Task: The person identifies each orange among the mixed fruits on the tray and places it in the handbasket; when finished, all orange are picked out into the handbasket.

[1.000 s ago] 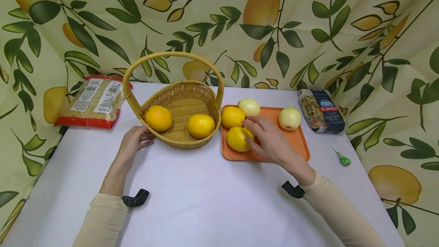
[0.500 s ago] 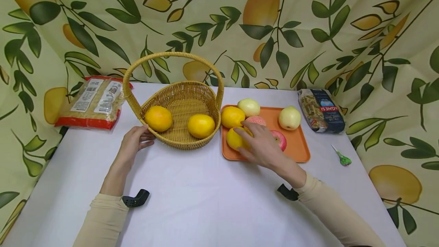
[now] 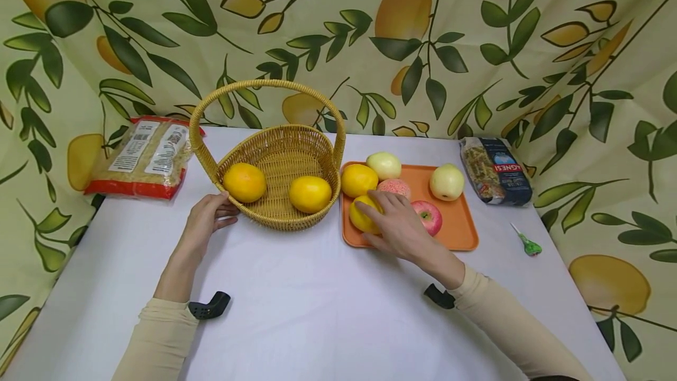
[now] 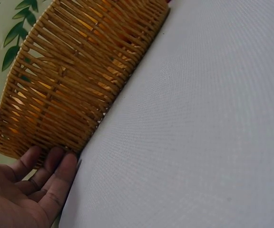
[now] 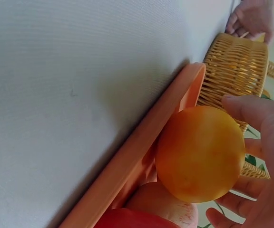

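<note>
My left hand [image 3: 206, 219] grips the near left side of the wicker basket [image 3: 285, 222], thumb at its rim and fingers against its lower side. Inside the basket lie two yellow-orange fruits, one on the left [image 3: 245, 183] and one on the right [image 3: 310, 194]. Over the orange tray [image 3: 460, 234], my right hand [image 3: 404, 228] curls round a smooth yellow-orange fruit [image 5: 201, 154] at the tray's near left corner; its far side is hidden in the right wrist view. Close by lie another yellow fruit [image 3: 359, 180], a speckled pink fruit [image 3: 394, 187] and a red apple [image 3: 427, 218].
Two pale green fruits, one at the back [image 3: 384, 166] and one on the right [image 3: 446, 181], are at the tray. A red-edged bag [image 3: 145, 157] lies far left, a pasta packet [image 3: 495, 171] far right. Green-handled scissors [image 3: 527, 244] lie near the right edge.
My right hand has moved left and settled around the near yellow-orange fruit, bringing the red apple into sight. The left hand and the basket have stayed put.
</note>
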Motion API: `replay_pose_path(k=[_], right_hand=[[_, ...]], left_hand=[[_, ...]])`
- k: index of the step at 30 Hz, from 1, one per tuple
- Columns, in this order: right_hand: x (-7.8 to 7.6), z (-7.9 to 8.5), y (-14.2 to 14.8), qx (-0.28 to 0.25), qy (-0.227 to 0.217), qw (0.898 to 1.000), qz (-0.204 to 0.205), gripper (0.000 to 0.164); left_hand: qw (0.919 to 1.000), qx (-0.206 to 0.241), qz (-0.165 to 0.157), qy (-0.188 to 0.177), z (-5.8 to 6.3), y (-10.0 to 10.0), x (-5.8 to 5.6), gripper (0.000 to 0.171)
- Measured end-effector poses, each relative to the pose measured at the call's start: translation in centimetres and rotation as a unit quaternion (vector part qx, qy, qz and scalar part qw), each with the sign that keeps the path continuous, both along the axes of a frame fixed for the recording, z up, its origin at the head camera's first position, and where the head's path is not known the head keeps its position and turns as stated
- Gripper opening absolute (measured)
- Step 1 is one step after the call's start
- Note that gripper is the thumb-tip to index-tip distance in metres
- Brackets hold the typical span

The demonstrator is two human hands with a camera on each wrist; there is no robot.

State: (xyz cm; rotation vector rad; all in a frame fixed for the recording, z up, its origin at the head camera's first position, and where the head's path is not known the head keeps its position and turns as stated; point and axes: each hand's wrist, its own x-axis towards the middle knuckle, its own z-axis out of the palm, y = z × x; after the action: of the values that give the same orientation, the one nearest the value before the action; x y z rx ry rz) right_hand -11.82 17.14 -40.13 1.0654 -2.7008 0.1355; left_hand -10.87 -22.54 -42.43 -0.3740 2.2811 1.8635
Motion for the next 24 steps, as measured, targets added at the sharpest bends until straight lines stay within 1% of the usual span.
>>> replay_pose_path(k=[9,24], right_hand=[[-0.12,-0.3,-0.11,0.015,0.008,1.0,-0.004,0.063],[-0.18,-0.28,-0.34,0.027,0.015,0.999,-0.008,0.061]], left_hand=[[1.0,0.002,0.003,0.002,0.05,-0.02,0.01,0.047],[1.0,0.001,0.004,-0.005,-0.03,-0.04,-0.02,0.048]])
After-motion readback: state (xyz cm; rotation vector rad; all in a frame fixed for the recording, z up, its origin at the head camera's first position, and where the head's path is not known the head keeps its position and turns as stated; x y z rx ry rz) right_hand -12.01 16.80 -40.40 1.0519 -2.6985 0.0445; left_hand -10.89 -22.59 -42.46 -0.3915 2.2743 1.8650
